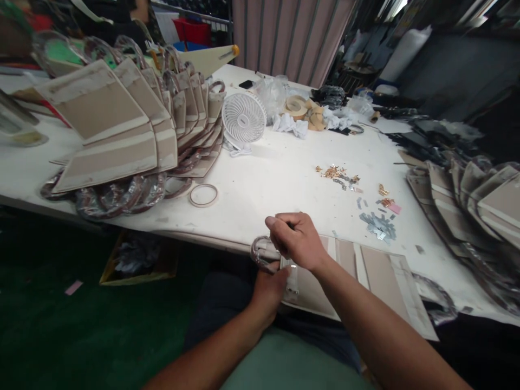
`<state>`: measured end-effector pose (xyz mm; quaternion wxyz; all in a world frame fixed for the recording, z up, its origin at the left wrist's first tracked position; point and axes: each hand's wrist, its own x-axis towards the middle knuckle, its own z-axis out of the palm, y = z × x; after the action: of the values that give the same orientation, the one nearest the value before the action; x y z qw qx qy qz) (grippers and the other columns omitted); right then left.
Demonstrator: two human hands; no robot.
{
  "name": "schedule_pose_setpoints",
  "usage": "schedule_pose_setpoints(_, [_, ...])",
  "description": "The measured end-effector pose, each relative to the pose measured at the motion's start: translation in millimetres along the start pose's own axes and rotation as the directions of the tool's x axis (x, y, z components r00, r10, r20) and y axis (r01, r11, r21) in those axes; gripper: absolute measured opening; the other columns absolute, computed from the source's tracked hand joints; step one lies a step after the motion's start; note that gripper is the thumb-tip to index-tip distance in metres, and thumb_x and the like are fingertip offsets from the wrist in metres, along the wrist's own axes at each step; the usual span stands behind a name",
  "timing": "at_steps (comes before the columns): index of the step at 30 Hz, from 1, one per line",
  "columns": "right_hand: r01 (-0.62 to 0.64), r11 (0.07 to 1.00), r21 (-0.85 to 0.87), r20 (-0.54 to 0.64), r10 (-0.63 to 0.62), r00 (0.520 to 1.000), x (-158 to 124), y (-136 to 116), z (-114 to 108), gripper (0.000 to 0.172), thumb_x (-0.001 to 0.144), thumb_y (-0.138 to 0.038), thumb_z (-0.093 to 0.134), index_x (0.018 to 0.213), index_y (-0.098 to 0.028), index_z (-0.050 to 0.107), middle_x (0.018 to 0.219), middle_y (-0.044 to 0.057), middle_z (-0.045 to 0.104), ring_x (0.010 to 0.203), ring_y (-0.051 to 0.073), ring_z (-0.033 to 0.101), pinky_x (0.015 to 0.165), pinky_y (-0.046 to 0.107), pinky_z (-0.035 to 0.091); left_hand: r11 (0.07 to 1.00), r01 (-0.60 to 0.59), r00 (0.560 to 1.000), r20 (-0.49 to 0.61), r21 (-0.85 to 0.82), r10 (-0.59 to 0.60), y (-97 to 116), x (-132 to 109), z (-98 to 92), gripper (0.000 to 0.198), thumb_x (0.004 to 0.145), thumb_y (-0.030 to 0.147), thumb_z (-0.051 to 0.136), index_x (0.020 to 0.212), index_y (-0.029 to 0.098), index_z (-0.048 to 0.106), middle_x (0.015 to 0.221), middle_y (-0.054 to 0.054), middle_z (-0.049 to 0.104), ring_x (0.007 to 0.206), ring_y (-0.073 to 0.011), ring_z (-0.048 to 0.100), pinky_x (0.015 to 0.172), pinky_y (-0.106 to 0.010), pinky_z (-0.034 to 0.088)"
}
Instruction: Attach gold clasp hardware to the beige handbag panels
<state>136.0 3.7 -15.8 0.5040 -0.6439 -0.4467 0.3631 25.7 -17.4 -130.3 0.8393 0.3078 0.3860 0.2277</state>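
In front of me lies a beige bag panel at the table's front edge, with pale strips across it and plastic-wrapped brown handles at both ends. My left hand grips its left end beside the handle, thumb on top. Near that thumb, small shiny metal pieces show on a pale strip. Just above this end is my right hand, its fingers curled closed. Something small and dark peeks out of its grip, too hidden to name.
Stacked bag panels with wrapped handles fill the left; more panels stand at right. A white fan, a tape roll, brass-coloured pieces, flat metal plates and a ring-shaped band lie on the table. Below is a box.
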Motion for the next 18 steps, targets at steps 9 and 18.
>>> schedule_pose_setpoints(9, [0.083,0.996,-0.042,0.065,-0.08,0.995,-13,1,2,0.051,0.094,-0.045,0.057,0.051,-0.02,0.047,0.048,-0.004,0.045,0.048,0.01,0.04,0.049,0.025,0.03,0.999,-0.038,0.999,-0.007,0.013,0.038,1,1,1.7,0.027,0.066,0.037,0.084,0.072,0.014,0.071,0.069,-0.003,0.068,0.062,-0.0154,0.059,0.059,-0.025,0.045])
schedule_pose_setpoints(18, [0.08,0.995,-0.066,-0.011,-0.081,0.997,-16,14,-16,0.054,0.098,-0.045,0.058,0.051,-0.02,0.049,0.046,-0.004,0.048,0.045,0.01,0.041,0.048,0.026,0.032,1.0,0.0,1.0,0.005,-0.015,0.0,1,-1,2.2,0.025,0.062,0.033,0.083,0.073,0.013,0.074,0.064,-0.004,0.069,0.058,-0.0161,0.062,0.055,-0.025,0.046])
